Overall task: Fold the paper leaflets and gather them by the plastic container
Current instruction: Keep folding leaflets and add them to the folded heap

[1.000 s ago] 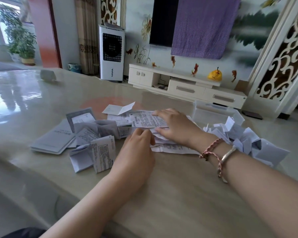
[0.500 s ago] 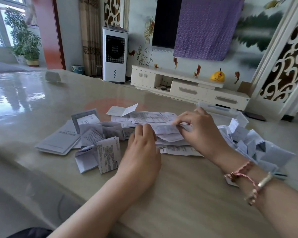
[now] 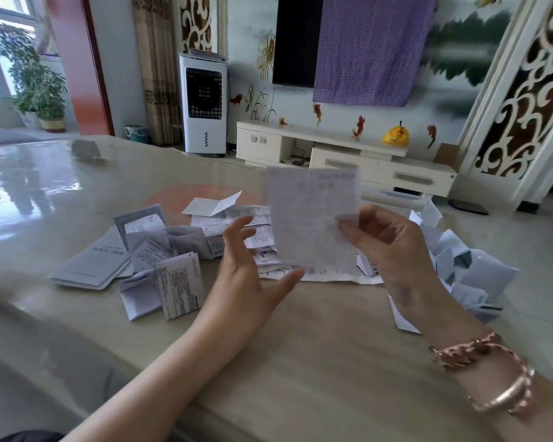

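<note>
Above the glossy beige tabletop [image 3: 300,362], the right hand [image 3: 393,250] pinches one unfolded white printed leaflet [image 3: 313,218]; the left hand [image 3: 246,266] hovers open-fingered. Folded white leaflets [image 3: 460,269] lie beside the clear plastic container [image 3: 399,197]; many unfolded sheets [image 3: 160,250] remain.

unfolded leaflets [image 3: 160,266] left, folded pile [image 3: 466,275] right of hands
</note>
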`<state>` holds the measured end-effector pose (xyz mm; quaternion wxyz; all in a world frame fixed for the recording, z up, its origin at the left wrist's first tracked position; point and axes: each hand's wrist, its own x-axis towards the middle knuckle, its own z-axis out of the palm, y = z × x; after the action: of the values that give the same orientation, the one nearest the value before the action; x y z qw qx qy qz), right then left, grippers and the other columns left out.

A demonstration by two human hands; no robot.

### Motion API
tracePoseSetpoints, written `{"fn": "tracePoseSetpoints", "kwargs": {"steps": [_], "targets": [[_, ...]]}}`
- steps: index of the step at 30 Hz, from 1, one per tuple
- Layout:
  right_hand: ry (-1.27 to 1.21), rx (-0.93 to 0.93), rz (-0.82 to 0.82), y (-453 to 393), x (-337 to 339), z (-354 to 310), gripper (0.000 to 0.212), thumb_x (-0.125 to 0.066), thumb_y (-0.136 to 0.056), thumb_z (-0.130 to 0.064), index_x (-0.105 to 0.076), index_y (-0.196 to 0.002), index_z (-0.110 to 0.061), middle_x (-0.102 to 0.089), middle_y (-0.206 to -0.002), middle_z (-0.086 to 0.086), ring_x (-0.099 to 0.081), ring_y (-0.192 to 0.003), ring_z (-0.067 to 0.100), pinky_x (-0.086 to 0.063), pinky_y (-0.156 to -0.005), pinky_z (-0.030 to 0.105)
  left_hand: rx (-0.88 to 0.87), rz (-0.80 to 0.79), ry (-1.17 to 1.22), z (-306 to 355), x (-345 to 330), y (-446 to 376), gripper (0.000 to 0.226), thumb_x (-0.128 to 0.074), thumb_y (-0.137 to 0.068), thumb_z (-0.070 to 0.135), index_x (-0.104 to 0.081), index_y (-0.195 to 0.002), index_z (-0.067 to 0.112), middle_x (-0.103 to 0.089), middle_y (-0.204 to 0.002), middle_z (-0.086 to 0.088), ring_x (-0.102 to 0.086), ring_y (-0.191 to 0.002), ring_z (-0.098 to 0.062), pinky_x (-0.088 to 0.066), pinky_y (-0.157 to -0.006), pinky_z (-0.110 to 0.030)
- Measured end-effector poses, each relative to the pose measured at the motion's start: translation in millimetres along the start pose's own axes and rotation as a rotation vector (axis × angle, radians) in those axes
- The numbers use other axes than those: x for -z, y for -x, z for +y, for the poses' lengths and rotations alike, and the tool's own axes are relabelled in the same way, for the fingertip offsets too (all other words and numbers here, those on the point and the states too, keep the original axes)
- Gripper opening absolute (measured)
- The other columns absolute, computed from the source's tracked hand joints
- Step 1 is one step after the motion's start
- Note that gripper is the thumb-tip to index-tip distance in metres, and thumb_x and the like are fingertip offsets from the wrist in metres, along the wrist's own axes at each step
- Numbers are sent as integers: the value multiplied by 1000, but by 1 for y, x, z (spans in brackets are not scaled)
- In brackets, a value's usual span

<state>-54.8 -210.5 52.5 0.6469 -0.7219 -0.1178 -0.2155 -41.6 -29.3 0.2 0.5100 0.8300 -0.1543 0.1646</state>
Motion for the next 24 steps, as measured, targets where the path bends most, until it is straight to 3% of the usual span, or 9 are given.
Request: {"fn": "tracePoseSetpoints", "kwargs": {"steps": [3,5,7,9,13,17,19,22,24], "targets": [[-169,-133,7,-1,3,1,11,-63,-87,-7,-69,-87,-17,-73,-87,2,-69,-84,16,-56,-76,28,92,-24,195,10,3,-2,86,-71,-64,54,-16,-128,37,-51,-130,5,-58,-111,-11,-50,-95,-35],[-117,-229,13,-2,6,6,13,-62,-89,-8,-65,-99,-16,-73,-84,4,-68,-76,17,-56,-65,26,171,-26,356,13,3,-6,69,-74,-77,31,-24,-125,32,-63,-109,-5,-69,-89,-18,-58,-81,-39],[94,-280,9,-2,6,16,24,-62,-90,-9,-58,-113,-15,-72,-86,3,-67,-76,17,-53,-64,26,260,-32,461,12,3,-10,62,-68,-83,2,-29,-125,26,-64,-93,-13,-70,-70,-23,-60,-65,-38],[426,-164,-19,1,8,24,34,-64,-90,-19,-50,-120,-20,-69,-102,-5,-63,-90,11,-48,-74,19,328,-46,482,10,5,-11,60,-63,-84,-7,-32,-123,26,-67,-86,-14,-69,-62,-24,-58,-57,-37],[651,33,-306,12,13,13,66,-70,-71,-56,-41,-130,-46,-38,-125,-33,-34,-120,-12,-29,-90,4,407,-95,549,4,7,-9,48,-63,-85,-7,-45,-115,25,-65,-77,-15,-68,-58,-28,-58,-69,-45],[710,-40,-663,22,20,8,78,-80,-60,-57,-38,-126,-58,-31,-137,-36,-23,-127,-21,-24,-102,10,403,-104,502,2,11,-5,30,-61,-85,-7,-57,-103,17,-61,-65,-10,-66,-61,-29,-53,-79,-59],[734,-75,-694,22,21,9,70,-82,-65,-48,-43,-123,-56,-32,-136,-39,-24,-128,-22,-27,-105,13,409,-107,473,1,13,-5,23,-60,-86,-7,-60,-100,11,-57,-63,-9,-65,-57,-28,-54,-80,-59],[785,-46,-620,19,23,14,43,-69,-80,-19,-59,-113,-44,-55,-123,-30,-48,-118,-9,-40,-103,24,386,-112,356,-2,15,-4,14,-62,-87,2,-63,-91,15,-59,-67,-5,-66,-61,-30,-54,-76,-60],[782,-50,-589,19,22,15,26,-66,-85,-21,-66,-105,-39,-64,-112,-24,-59,-108,-1,-45,-98,33,313,-96,237,-2,16,-3,4,-62,-89,17,-60,-87,20,-62,-74,-1,-66,-61,-27,-56,-71,-55]]}}
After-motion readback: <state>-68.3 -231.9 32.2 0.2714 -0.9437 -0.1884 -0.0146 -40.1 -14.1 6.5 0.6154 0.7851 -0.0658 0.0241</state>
